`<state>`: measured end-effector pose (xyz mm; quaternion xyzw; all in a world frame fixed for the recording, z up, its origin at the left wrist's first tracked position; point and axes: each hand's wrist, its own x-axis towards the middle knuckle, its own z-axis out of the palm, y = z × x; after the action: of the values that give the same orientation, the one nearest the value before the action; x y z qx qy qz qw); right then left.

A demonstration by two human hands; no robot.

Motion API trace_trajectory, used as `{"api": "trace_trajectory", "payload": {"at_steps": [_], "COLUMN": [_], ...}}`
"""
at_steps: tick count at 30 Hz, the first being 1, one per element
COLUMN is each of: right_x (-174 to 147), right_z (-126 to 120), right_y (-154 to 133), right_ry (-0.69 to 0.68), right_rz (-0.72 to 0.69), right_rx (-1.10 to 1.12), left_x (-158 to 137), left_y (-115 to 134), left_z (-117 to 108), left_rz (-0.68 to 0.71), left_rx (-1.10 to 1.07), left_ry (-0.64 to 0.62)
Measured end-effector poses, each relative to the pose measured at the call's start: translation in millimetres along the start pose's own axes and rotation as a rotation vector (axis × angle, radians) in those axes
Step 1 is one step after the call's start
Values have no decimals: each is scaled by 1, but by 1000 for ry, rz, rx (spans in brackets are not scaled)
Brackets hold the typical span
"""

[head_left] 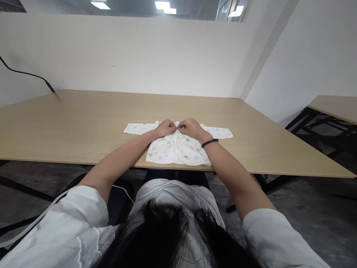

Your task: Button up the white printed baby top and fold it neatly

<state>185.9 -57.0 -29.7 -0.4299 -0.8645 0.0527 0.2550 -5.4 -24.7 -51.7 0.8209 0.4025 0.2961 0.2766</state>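
A small white long-sleeved baby shirt (192, 152) with a pale print lies spread on the table, sleeves out to both sides and hem toward me. Near its neckline, my left hand (166, 127) pinches the cloth along the middle front opening. My right hand (191, 127), with a dark beaded bracelet on its wrist, pinches the same spot from the other side. The fingertips of both hands meet over the front edges, where the cloth is drawn up slightly. Whatever fastening sits between the fingers is too small to make out.
The wooden table (92, 111) reaches back to a white wall (139, 56) with a window strip above. A black cable (30, 74) comes down at the far left. Another table (334, 106) stands to the right. A white cord (41, 219) runs beside my left arm.
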Motion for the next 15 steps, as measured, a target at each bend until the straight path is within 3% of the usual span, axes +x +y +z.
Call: {"api": "trace_trajectory", "payload": {"at_steps": [7, 15], "right_x": [0, 0], "right_z": [0, 0], "right_y": [0, -3], "right_ry": [-10, -8], "right_rz": [-6, -3], "right_rx": [-7, -24], "left_x": [2, 3], "left_y": [-9, -9], "left_z": [-3, -5], "left_rz": [5, -10], "left_rx": [-28, 20], "left_ry": [-75, -67]}}
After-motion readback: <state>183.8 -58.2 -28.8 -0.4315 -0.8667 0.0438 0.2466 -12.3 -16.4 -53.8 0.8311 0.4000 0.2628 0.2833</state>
